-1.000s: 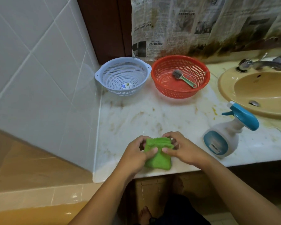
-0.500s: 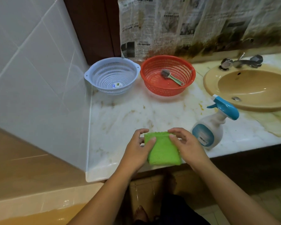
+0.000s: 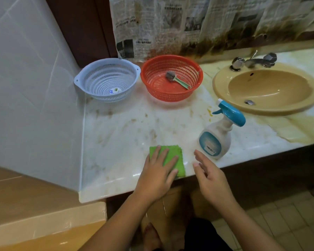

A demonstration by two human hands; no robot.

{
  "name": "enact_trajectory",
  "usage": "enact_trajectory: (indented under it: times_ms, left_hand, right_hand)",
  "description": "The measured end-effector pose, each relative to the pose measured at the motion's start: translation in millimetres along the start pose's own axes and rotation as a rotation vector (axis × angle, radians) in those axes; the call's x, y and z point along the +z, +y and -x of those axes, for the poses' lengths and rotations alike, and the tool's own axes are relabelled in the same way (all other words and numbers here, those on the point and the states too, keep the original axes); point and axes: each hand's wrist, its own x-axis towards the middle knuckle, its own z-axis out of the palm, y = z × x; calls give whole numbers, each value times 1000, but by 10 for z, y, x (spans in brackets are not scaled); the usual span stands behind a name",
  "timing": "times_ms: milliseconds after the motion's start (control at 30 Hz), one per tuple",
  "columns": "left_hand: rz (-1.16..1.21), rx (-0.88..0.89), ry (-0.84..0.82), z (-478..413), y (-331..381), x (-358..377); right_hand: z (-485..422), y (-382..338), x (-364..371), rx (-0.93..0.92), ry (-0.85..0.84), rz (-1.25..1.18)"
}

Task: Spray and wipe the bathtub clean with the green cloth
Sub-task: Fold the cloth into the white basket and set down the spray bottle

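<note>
A folded green cloth point(image 3: 174, 156) lies flat on the marble counter point(image 3: 127, 134) near its front edge. My left hand point(image 3: 158, 174) rests on the cloth with its fingers straight and spread. My right hand point(image 3: 208, 176) hovers open just right of the cloth, holding nothing and clear of it. A white spray bottle point(image 3: 217, 140) with a blue trigger head stands upright on the counter a little beyond my right hand. The tan rim of the bathtub point(image 3: 43, 220) shows at the lower left.
A pale blue colander point(image 3: 107, 80) and a red colander point(image 3: 171, 77) holding a small brush point(image 3: 178, 79) stand at the back. A tan basin point(image 3: 268, 89) with a tap sits at the right. White tiled wall bounds the counter's left side.
Both hands held the folded cloth at its sides before. Now the cloth lies flat, my left hand lies on top of it, and my right hand has let go and drawn off to the right.
</note>
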Motion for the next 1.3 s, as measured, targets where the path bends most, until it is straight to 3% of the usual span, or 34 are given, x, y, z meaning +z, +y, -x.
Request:
enact_trajectory:
  times_ms: [233,533,600,767,833,967,1167,1300]
  left_hand:
    - [-66,-140,70,-88,310,180]
    - [-88,-353,-42,-424,802,145]
    - [-71,-403,-63,-485,905,126]
    - [-66,-457,-99,-604,1058,128]
    - [-63,-465,-108,-632,1103,130]
    - [-51,-461,-133,-660,1193,132]
    - [-1,-430,-114,-713,1350,248]
    - [15,-414,-102,-755,1437,312]
  right_hand:
    - [94,153,-470,31,114,-95]
    - [-402,349,-1039,-108,224,-99]
    - [-649,313,-1187,-149,138,-78]
    - [-1238,62,-1377,-273,-398,19]
    - [-1327,57,-1335,-298,-486,51]
    - [-1284,155,-1282,-335,-463,6]
    - [-1072,376,-1265,-316,-266,-31]
    - [-1048,437,-1298,-295,-258,-3]
